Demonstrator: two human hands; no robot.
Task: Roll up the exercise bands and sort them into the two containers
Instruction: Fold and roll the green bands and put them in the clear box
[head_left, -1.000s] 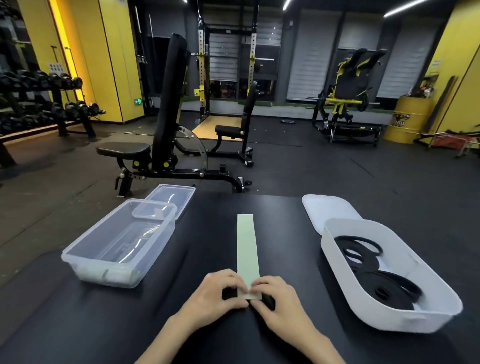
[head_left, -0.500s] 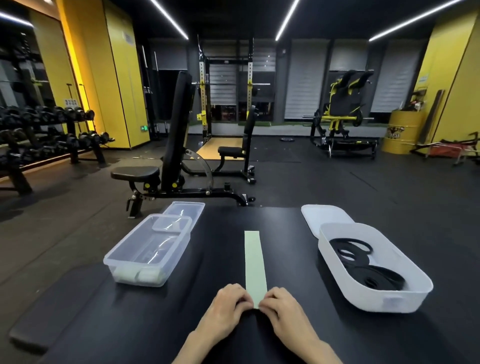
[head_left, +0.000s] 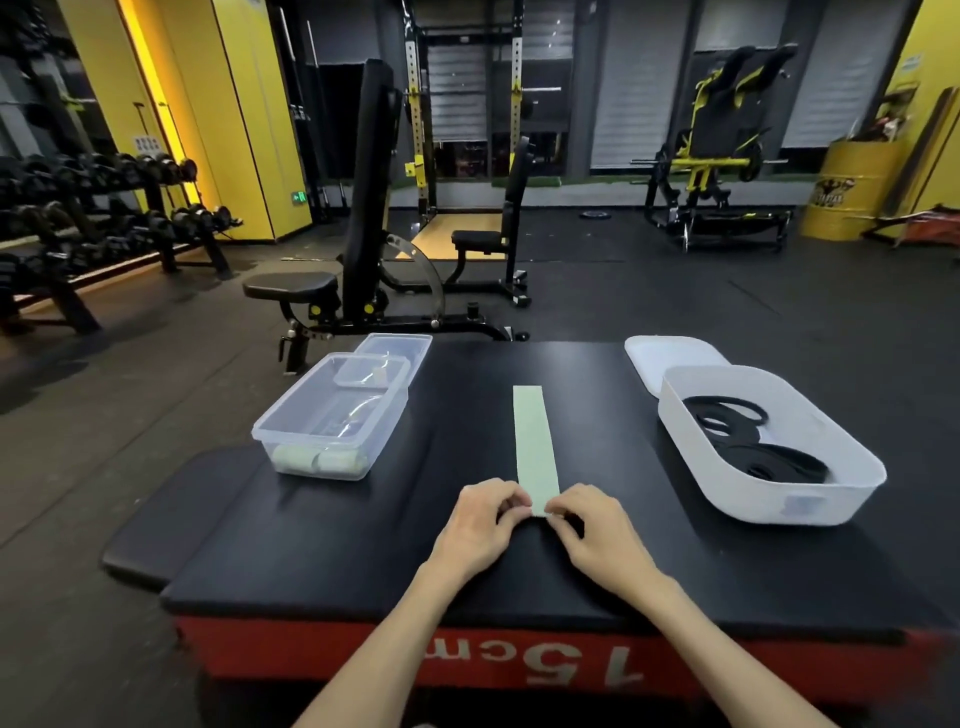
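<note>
1. The left hand (head_left: 485, 519) and the right hand (head_left: 597, 530) sit side by side at the near middle of the bench (head_left: 363, 530). Their fingers are curled, and each pinches a corner of the near end of the flat green band (head_left: 535, 447). Holding both corners probably lets that end turn over evenly so the roll starts straight. No roll shows yet.
2. At the left stands an open clear plastic container (head_left: 283, 423), with its clear lid (head_left: 410, 345) lying just behind it. Two rolled green bands (head_left: 318, 461) lie side by side against its near wall, which suggests this box takes the green ones. A small clear tray seems to sit at its far end, and what it holds cannot be made out.
3. In the middle, the flat green band runs straight away from the person, between the two containers and touching neither. Laid lengthwise like this, it looks ready to be rolled from the near end forward.
4. At the right stands an open white container (head_left: 769, 499), with its white lid (head_left: 670, 353) behind it. Coiled black bands (head_left: 748, 452) lie inside, apparently the sorted dark ones.
5. Counted: two containers, two lids and three green bands, one flat and two rolled. There are at least two black coils, but they overlap too much for a sure number.
</note>
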